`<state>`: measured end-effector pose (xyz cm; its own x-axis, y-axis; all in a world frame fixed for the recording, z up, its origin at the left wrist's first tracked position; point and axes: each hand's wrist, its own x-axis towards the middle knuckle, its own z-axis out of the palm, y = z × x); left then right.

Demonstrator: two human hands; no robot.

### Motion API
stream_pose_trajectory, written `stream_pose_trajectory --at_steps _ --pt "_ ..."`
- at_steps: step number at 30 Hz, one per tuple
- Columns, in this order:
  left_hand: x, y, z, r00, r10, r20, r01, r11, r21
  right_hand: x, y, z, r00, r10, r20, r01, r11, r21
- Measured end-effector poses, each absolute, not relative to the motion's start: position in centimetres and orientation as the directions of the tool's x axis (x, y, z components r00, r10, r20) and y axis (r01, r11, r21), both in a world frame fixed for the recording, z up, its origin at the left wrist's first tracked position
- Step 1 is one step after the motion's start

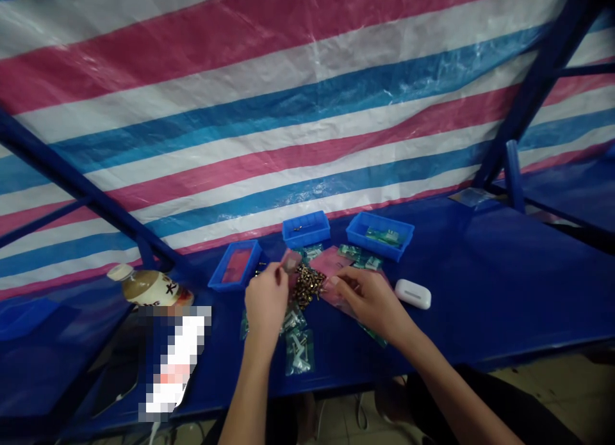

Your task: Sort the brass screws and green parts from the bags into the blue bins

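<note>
A pile of small brass-coloured screws (308, 285) lies on the blue table between my hands. My left hand (266, 298) is at the pile's left side, its fingers closed on the edge of a small pinkish plastic bag (291, 260). On the right, my right hand (368, 296) has thumb and fingertips pinched together at the edge of the pile; what is between them is too small to make out. Pink bags (331, 260) lie behind and under the right hand. Clear packets with pale parts (300, 352) are spread around the pile.
Three blue trays stand behind the pile: a left tray (214, 280) with pink bags, a middle tray (307, 232) and a right tray (406, 245) with green packets. A white case (413, 294) sits right. A bottle (154, 287) and a blurred-out white object (180, 355) lie left.
</note>
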<state>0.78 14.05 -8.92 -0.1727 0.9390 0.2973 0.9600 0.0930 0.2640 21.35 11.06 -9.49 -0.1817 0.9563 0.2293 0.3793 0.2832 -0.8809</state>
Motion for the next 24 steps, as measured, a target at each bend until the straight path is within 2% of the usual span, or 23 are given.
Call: stream_pose_trajectory --at_steps 2,4,6,8,11,16,20,24 --pt "-0.6 13.8 -8.6 -0.275 0.89 0.363 0.888 0.091 0.451 21.4 11.1 -9.5 -0.172 0.956 0.236 0.378 0.285 -0.881" --pt "-1.3 13.4 -8.7 -0.346 0.874 0.34 0.724 0.018 0.69 21.3 11.1 -9.5 -0.168 0.959 0.23 0.364 0.277 -0.889" --pt "-1.2 12.7 -9.1 -0.373 0.897 0.236 0.474 -0.034 0.88 20.9 11.0 -9.7 -0.174 0.962 0.21 0.32 0.257 -0.912" --pt "-0.3 11.9 -9.5 -0.337 0.936 0.098 0.251 -0.011 0.968 20.3 10.8 -10.0 -0.2 0.964 0.175 0.231 0.22 -0.948" --pt "1.6 10.6 -9.8 -0.195 0.98 -0.044 0.06 0.057 0.997 19.4 10.6 -10.4 -0.254 0.955 0.151 0.088 0.179 -0.98" --pt "2.9 9.7 -9.4 -0.001 0.998 -0.068 -0.07 0.068 0.995 18.8 10.7 -10.8 -0.2 0.973 0.116 -0.078 0.103 -0.992" --pt "2.6 9.6 -9.2 0.162 0.98 -0.113 -0.051 0.123 0.991 19.0 10.8 -11.1 -0.158 0.987 0.042 -0.086 0.029 -0.996" --pt "2.5 9.5 -9.5 0.166 0.979 -0.123 -0.077 0.137 0.988 18.9 10.8 -11.0 -0.192 0.98 0.056 -0.046 0.048 -0.998"
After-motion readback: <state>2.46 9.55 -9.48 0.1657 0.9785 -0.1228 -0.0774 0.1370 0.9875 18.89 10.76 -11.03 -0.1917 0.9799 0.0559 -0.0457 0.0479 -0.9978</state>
